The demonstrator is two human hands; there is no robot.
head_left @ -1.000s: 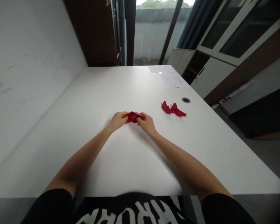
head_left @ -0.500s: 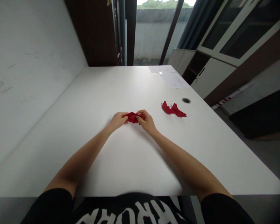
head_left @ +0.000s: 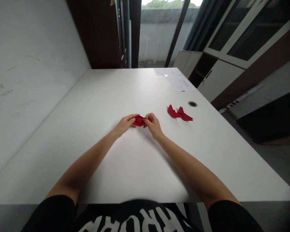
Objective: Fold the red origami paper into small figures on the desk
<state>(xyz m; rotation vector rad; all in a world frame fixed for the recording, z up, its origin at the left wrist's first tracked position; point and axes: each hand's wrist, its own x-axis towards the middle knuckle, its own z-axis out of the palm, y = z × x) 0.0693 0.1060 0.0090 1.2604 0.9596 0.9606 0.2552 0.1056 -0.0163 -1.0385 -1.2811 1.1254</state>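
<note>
Between my two hands is a small piece of folded red paper point(head_left: 139, 120), its middle showing creased facets. My left hand point(head_left: 124, 125) pinches its left end, thumb in front and fingers behind and over the top edge. On the right end, my right hand point(head_left: 153, 125) grips it between thumb and curled fingers. Both ends of the paper are partly covered by my fingers. To the right lie two red folded paper pieces point(head_left: 182, 113) with pointed tips, touching or overlapping each other on the white table point(head_left: 106, 96).
Flat paper sheets point(head_left: 180, 83) lie at the table's far right corner. A round cable hole point(head_left: 192, 104) sits near the right edge. A wall point(head_left: 33, 64) borders the left side, and white cabinets point(head_left: 219, 79) stand beyond the right edge.
My left hand has shifted slightly right along the folded paper, its fingers now reaching further over the top edge. The paper has moved a little to the right.
</note>
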